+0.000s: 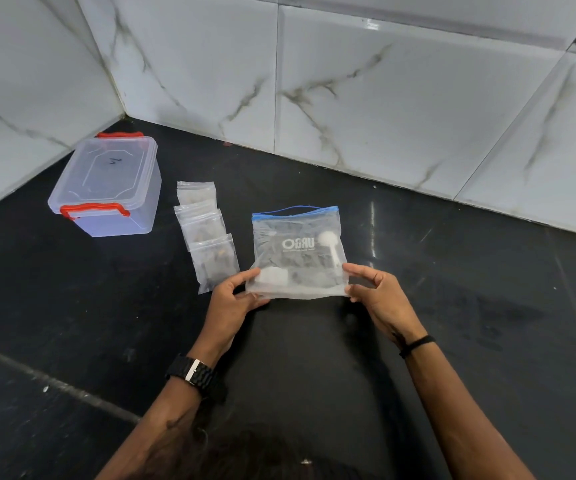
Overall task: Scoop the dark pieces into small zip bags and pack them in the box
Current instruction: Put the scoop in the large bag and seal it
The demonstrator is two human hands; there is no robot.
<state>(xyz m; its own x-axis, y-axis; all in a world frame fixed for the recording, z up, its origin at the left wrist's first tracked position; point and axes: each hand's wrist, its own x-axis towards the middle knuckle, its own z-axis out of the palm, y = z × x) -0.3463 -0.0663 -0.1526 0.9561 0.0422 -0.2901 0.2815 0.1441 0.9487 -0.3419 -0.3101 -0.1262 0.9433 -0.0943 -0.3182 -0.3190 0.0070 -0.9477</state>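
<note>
Dark pieces [297, 263] sit in the big zip bag [297, 251] we pinch at its lower corners, left grip [234, 296] and right grip [380, 296], beside small bags [207, 230] and the closed box [110, 188] on the desk [452, 306].

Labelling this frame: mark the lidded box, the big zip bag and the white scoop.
lidded box [106, 178], head view, middle of clear lid.
big zip bag [297, 233], head view, front face by the print.
white scoop [327, 238], head view, round bowl.

Left hand [232, 299], right hand [380, 297]: fingers pinching, forearms converging.
</note>
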